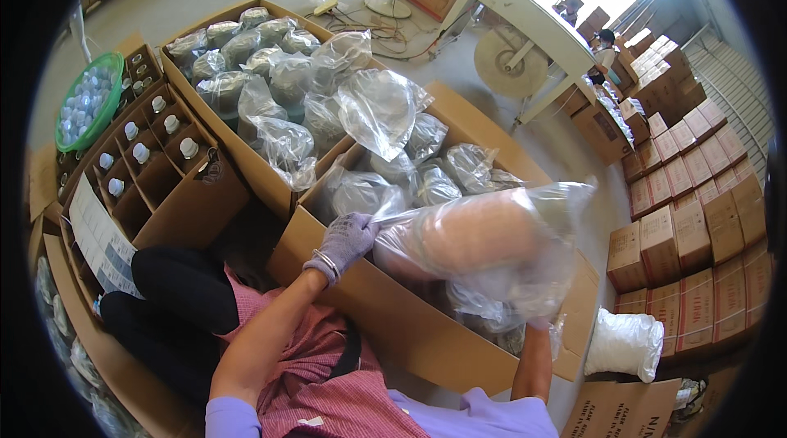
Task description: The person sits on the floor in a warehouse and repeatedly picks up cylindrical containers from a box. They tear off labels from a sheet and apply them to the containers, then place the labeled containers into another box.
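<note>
My left hand (349,241), in a grey knit glove with a bracelet at the wrist, grips the gathered end of a clear plastic bag (553,210). Inside the bag, blurred by motion, is a pinkish cylinder (479,232), its material unclear. My right hand (540,320) is mostly hidden behind the bag's lower right end; its fingers cannot be made out. Beneath the bag stands an open cardboard box (418,339) holding bagged rounded items (369,192). A second open box (227,149), adjoining it on the left, holds several more wrapped glass-like vessels (240,47).
At left are a divided carton (184,204) of white-capped bottles (141,153) and a green basket (114,112) of small translucent pieces. Stacked cartons (695,241) and a white plastic bundle (626,344) stand at right. A person (604,56) is beyond the table (535,13).
</note>
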Tool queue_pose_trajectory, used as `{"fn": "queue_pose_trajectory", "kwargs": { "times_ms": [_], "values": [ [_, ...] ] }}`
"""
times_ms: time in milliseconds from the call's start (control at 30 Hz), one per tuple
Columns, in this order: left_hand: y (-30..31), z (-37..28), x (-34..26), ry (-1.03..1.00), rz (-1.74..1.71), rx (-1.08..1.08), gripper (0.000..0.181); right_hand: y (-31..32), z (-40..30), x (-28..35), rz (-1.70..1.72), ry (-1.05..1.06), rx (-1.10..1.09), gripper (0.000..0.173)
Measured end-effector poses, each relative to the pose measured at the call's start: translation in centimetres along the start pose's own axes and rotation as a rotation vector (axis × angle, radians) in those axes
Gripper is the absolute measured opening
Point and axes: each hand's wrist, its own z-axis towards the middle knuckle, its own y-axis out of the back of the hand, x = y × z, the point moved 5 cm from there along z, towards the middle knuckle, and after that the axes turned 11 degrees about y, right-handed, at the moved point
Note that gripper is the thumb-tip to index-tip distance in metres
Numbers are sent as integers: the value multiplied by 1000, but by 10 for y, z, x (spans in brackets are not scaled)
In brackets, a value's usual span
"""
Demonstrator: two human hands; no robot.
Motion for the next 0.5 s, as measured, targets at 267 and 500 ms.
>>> {"fn": "queue_pose_trajectory", "kwargs": {
  "times_ms": [267, 500],
  "values": [
    [75, -27, -82, -416, -214, -103, 36, -133, 18, 142, -151, 635, 737, 28],
    [-69, -64, -55, -527, 481, 134, 53, -166, 10, 154, -451, 818, 1067, 27]
  ]
}}
